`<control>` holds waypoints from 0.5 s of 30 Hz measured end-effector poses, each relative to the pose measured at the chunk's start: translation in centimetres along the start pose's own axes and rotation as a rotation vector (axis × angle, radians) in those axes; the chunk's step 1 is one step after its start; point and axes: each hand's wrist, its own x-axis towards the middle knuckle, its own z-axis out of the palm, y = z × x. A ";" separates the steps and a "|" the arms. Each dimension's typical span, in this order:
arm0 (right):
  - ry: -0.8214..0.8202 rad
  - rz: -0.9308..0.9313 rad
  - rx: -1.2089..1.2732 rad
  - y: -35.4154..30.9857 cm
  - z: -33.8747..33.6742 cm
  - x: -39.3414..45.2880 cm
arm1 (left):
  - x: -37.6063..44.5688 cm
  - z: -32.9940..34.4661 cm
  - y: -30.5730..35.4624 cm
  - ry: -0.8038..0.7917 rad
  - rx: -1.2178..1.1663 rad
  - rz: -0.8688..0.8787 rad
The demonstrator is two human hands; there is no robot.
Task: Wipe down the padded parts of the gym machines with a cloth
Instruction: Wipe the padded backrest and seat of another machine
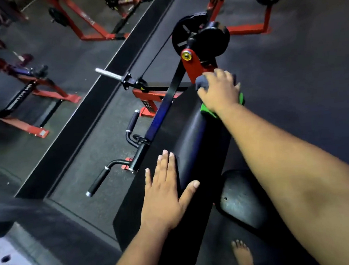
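1 head-worn view, looking steeply down, close over black arm pad (190, 135)

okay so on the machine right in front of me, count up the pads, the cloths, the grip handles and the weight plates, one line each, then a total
Black pads: 2, the arm pad and the seat pad
Cloths: 1, the green cloth under the right hand
Grip handles: 2, the near handle and the far handle
Weight plates: 1, the black plate
Total: 6

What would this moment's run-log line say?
right hand: presses green cloth on arm pad far end | left hand: flat on pad, no cloth | stage: wiping
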 end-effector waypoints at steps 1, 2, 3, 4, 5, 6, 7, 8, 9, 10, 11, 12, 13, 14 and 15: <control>0.006 -0.013 -0.031 -0.5 0.2 -0.2 | -0.1 0.0 -0.2 0.001 -0.011 -0.021; 0.017 -0.029 -0.051 -0.8 0.1 -0.8 | -0.3 -0.1 -0.2 0.000 -0.012 -0.039; 0.021 -0.056 -0.058 -1.0 0.2 -1.8 | -0.4 0.0 -0.3 -0.002 -0.014 -0.062; 0.025 -0.108 -0.059 -1.3 0.1 -3.3 | -0.9 -0.1 -0.6 -0.002 -0.024 -0.099; 0.017 -0.157 -0.059 -1.6 0.3 -5.0 | -1.3 0.0 -0.8 -0.016 -0.041 -0.137; 0.010 -0.207 -0.062 -2.0 0.3 -7.3 | -2.3 0.0 -1.2 -0.026 -0.062 -0.169; 0.014 -0.250 -0.059 -2.4 0.5 -9.5 | -3.2 0.0 -1.6 -0.031 -0.072 -0.188; 0.018 -0.284 -0.055 -2.9 0.7 -11.7 | -4.3 0.0 -2.1 -0.027 -0.079 -0.202; 0.020 -0.309 -0.051 -3.4 0.8 -14.1 | -5.6 0.1 -2.7 -0.026 -0.078 -0.215; 0.007 -0.320 -0.047 -3.9 1.0 -16.2 | -6.8 0.1 -3.1 -0.032 -0.076 -0.226; -0.005 -0.329 -0.042 -4.5 1.0 -18.7 | -8.6 0.0 -3.6 -0.025 -0.076 -0.236; -0.022 -0.335 -0.038 -4.9 1.1 -20.7 | -9.8 0.2 -3.9 -0.019 -0.083 -0.246; -0.038 -0.342 -0.035 -5.3 1.3 -22.6 | -11.1 0.4 -4.3 -0.009 -0.110 -0.261; -0.046 -0.361 -0.036 -5.8 1.2 -25.0 | -12.8 0.5 -4.6 0.008 -0.143 -0.274; -0.063 -0.380 -0.040 -6.3 1.4 -26.9 | -13.9 0.7 -5.0 0.012 -0.194 -0.289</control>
